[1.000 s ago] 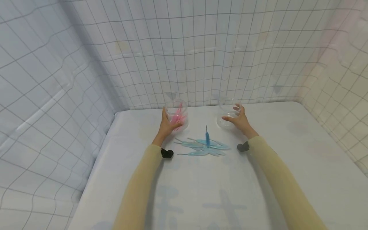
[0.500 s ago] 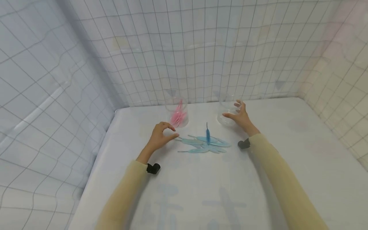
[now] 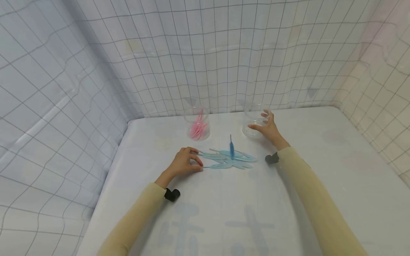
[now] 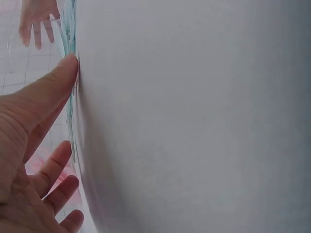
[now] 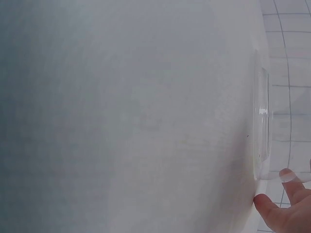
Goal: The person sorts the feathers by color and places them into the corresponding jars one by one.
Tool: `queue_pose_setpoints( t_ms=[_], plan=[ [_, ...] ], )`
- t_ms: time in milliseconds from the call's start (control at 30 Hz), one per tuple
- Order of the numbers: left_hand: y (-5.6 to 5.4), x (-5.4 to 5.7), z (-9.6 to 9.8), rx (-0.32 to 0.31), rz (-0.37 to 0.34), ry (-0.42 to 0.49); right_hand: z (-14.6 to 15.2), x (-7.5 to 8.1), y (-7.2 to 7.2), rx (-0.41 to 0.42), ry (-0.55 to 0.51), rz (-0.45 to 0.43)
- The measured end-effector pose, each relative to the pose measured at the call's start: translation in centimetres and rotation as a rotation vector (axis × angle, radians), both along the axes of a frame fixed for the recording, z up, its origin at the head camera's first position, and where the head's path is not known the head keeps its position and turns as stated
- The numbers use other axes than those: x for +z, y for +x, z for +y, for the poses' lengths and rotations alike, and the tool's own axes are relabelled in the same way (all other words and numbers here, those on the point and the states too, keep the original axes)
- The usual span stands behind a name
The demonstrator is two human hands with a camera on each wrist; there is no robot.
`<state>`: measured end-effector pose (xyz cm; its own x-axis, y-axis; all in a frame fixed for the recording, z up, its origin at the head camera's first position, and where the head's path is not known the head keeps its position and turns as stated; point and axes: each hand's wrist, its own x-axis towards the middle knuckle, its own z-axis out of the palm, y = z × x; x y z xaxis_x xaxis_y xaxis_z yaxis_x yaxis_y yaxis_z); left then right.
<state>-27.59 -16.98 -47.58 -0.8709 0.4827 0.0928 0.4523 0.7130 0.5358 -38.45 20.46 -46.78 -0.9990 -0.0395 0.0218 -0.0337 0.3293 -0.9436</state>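
Observation:
My left hand (image 3: pixel 184 164) is at the left end of a loose pile of light blue feathers (image 3: pixel 238 159). Its thumb and index fingertip come together around the quill end of the nearest feather (image 3: pixel 221 166); the other fingers are loosely bent in the left wrist view. A darker blue feather (image 3: pixel 232 149) stands upright in the pile. At the back right, my right hand (image 3: pixel 270 131) holds a clear round jar (image 3: pixel 251 132) from its right side, thumb at the front and fingers behind. The right wrist view shows fingertips (image 5: pixel 286 174) at the jar's side.
A second clear jar (image 3: pixel 206 133), holding pink feathers (image 3: pixel 198 128), stands at the back left. White cloth covers the table (image 3: pixel 217 209). Grid-patterned curtains (image 3: pixel 221 71) hang close behind the jars and on both sides.
My left hand has left the jar of pink feathers, come down toward me, then moved to the blue feathers, its thumb and index finger closing at a quill. My right hand stays at its jar.

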Motion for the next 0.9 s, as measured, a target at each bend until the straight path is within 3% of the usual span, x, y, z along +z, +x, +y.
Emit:
queue_pose_setpoints(
  t_ms=[233,467,667,900],
  plan=[
    [-0.4,-0.5,0.0,0.020,0.002,0.002,0.1,-0.1,0.0,0.005,0.009,0.003],
    [-0.3,-0.6,0.1,-0.050,0.013,-0.021,0.0,0.1,0.0,0.006,0.006,0.007],
    [-0.4,-0.5,0.4,-0.089,0.105,-0.097,0.1,0.1,0.0,0.006,0.009,0.019],
    [-0.2,0.4,1.3,-0.152,0.217,-0.102,0.0,-0.3,0.3,0.030,0.008,0.034]
  ],
)
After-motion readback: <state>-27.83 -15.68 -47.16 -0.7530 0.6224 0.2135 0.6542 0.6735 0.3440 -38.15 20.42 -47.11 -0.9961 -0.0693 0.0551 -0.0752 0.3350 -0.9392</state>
